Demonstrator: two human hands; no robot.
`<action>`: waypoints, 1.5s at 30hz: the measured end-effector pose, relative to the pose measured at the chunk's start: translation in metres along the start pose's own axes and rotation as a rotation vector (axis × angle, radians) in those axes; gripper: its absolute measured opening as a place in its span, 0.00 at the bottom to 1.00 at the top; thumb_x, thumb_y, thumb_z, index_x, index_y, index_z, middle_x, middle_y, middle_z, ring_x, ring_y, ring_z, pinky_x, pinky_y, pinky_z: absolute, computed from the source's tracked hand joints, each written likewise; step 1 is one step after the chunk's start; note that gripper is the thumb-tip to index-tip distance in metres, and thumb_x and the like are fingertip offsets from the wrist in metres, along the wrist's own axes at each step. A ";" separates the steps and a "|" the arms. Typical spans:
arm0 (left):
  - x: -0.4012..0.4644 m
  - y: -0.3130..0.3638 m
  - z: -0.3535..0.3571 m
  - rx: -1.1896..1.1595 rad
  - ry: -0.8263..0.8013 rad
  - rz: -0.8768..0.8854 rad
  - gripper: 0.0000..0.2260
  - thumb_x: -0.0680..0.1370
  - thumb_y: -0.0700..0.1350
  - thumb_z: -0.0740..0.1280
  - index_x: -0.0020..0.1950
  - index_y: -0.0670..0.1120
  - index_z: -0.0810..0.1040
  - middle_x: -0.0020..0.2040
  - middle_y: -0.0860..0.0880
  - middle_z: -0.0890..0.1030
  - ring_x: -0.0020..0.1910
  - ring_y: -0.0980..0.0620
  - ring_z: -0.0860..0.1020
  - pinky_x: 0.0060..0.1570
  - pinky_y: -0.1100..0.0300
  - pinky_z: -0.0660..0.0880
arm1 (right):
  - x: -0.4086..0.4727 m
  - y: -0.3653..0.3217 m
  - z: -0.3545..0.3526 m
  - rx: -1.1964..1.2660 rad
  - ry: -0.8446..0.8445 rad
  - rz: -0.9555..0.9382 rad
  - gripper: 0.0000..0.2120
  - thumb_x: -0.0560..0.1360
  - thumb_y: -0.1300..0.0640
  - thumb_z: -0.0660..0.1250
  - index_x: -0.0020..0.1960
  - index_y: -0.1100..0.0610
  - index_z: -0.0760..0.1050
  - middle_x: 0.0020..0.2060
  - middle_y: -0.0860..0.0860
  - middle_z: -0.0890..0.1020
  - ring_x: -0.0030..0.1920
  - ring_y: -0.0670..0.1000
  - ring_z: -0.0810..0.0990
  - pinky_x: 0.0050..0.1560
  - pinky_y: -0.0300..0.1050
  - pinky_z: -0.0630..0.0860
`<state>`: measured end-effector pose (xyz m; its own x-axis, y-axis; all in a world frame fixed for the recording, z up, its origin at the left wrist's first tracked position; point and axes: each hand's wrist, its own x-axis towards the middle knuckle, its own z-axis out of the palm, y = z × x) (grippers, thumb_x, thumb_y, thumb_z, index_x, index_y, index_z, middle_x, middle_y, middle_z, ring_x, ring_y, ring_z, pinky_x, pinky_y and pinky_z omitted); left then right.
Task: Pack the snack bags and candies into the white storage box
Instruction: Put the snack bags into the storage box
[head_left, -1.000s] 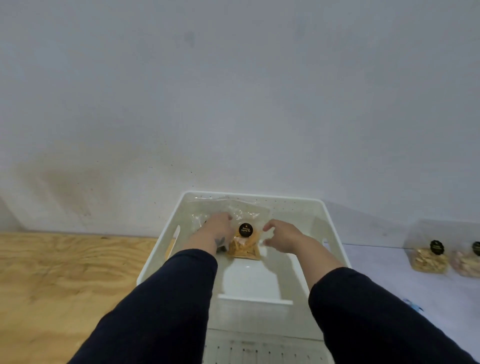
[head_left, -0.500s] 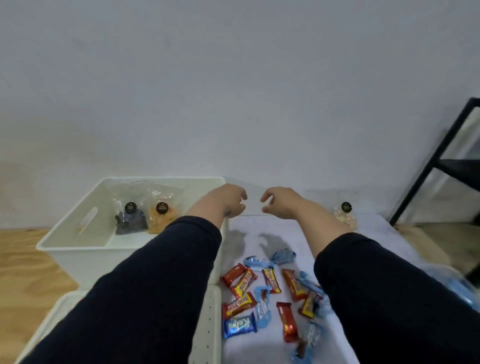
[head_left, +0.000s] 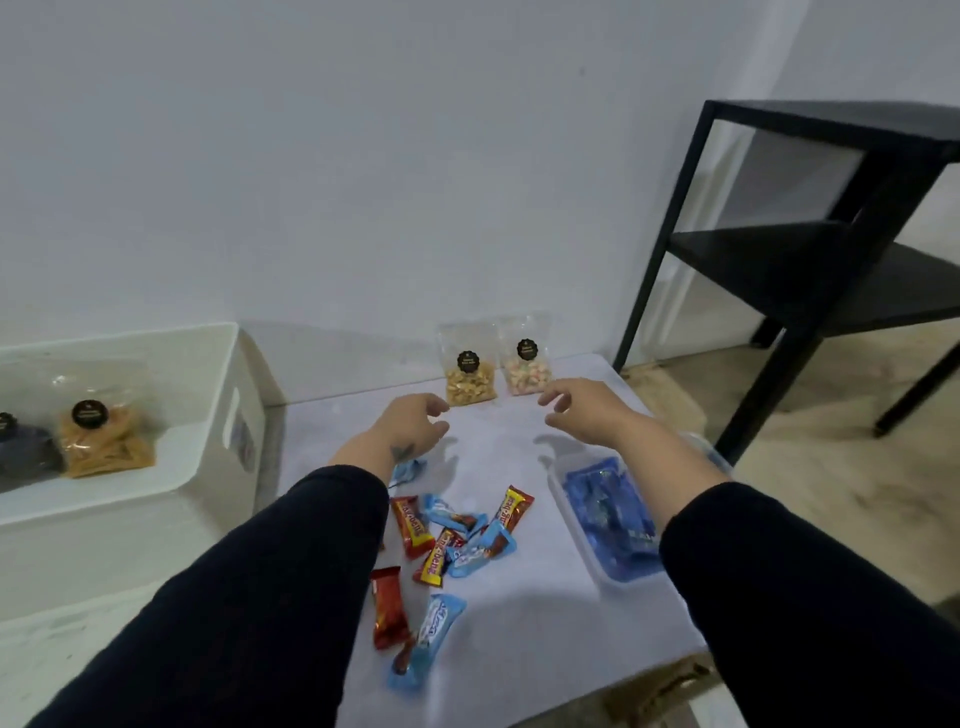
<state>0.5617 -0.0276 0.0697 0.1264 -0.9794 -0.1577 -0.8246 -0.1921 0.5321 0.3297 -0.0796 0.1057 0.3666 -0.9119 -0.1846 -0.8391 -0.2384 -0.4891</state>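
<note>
Both hands are out over the white mat, empty, fingers loosely curled. The left hand (head_left: 413, 423) hovers just short of the snack bag of golden pieces (head_left: 470, 374), and the right hand (head_left: 584, 408) just short of the bag of pale pink-and-white pieces (head_left: 525, 364). Neither touches its bag yet. The two bags stand side by side against the wall, in the upper middle of the frame.

These look light and crackly: clear film, loose pieces settled at the bottom, an empty flap above with a round black sticker. My guess is they'd slump or slide if squeezed low down, and the contents could crush — better to pinch the flat upper film near the sticker, or cup each from both sides.

At the far left sits the white storage box (head_left: 218, 395), with an orange snack bag (head_left: 104, 441) and a dark one (head_left: 23, 452) already upright inside. The wrapped candies (head_left: 452, 540) lie scattered across the lower middle of the mat — small, slick wrappers, easy to scoop. A clear tray of blue packets (head_left: 608, 512) sits to their right.
</note>
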 end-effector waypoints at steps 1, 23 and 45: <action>0.010 -0.001 0.007 -0.014 0.006 -0.012 0.18 0.78 0.45 0.64 0.68 0.44 0.71 0.67 0.45 0.75 0.66 0.47 0.72 0.66 0.55 0.67 | 0.007 0.011 0.002 0.023 0.004 0.015 0.13 0.76 0.58 0.67 0.60 0.53 0.76 0.58 0.56 0.78 0.50 0.51 0.74 0.54 0.41 0.70; 0.192 -0.033 0.089 -0.560 0.346 -0.011 0.21 0.71 0.43 0.71 0.57 0.59 0.68 0.57 0.50 0.77 0.54 0.47 0.78 0.55 0.46 0.76 | 0.212 0.085 0.058 0.624 0.241 0.097 0.24 0.69 0.69 0.72 0.60 0.51 0.73 0.43 0.43 0.74 0.38 0.37 0.78 0.40 0.24 0.72; 0.041 -0.019 0.033 -0.597 0.568 -0.173 0.32 0.74 0.29 0.65 0.70 0.59 0.65 0.54 0.46 0.73 0.41 0.59 0.74 0.36 0.69 0.72 | 0.100 0.017 0.028 0.797 0.127 -0.142 0.44 0.70 0.75 0.68 0.76 0.43 0.57 0.66 0.52 0.71 0.36 0.42 0.72 0.31 0.26 0.73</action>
<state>0.5644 -0.0620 0.0253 0.6144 -0.7849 0.0804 -0.3582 -0.1867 0.9148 0.3630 -0.1651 0.0549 0.3591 -0.9333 -0.0004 -0.2331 -0.0892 -0.9684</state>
